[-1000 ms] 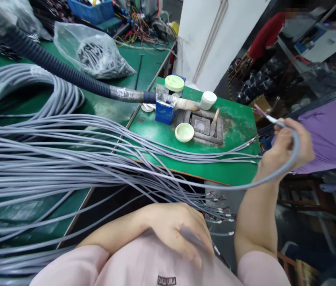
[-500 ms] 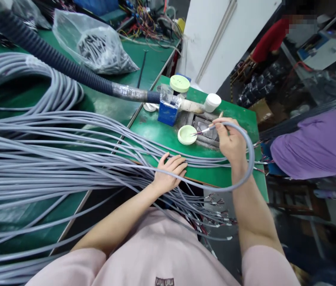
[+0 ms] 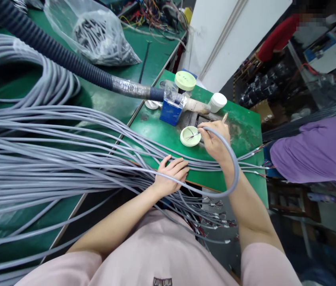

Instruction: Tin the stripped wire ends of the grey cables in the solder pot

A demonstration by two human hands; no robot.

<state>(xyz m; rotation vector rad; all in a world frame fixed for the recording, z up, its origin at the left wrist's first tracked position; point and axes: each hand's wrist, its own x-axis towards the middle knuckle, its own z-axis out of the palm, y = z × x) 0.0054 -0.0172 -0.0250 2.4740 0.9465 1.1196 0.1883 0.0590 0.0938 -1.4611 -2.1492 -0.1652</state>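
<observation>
My right hand (image 3: pixel 215 141) is closed around a grey cable (image 3: pixel 235 171) close to its end. The cable's stripped, thin wires reach into a shallow pale-green dish (image 3: pixel 182 140); whether they touch its bottom cannot be made out. From there the cable loops back over my right forearm and passes across my left hand (image 3: pixel 171 176). That hand lies palm down on a spread of grey cables (image 3: pixel 96 174) at the table edge, its fingers stretched out. A tan stick-like piece (image 3: pixel 225 117) shows just behind my right hand.
A ribbed black hose (image 3: pixel 90 69) runs to a pale nozzle (image 3: pixel 196 106) propped on a blue block (image 3: pixel 170 113). Behind stand a green-lidded container (image 3: pixel 185 80) and a white jar (image 3: pixel 218 102). A bag of cable pieces (image 3: pixel 105 37) lies farther back. A person in purple (image 3: pixel 319 149) is at right.
My right hand has moved left with the cable, bringing the wire ends farther into the dish. My left hand stays on the cables. The view has shifted slightly.
</observation>
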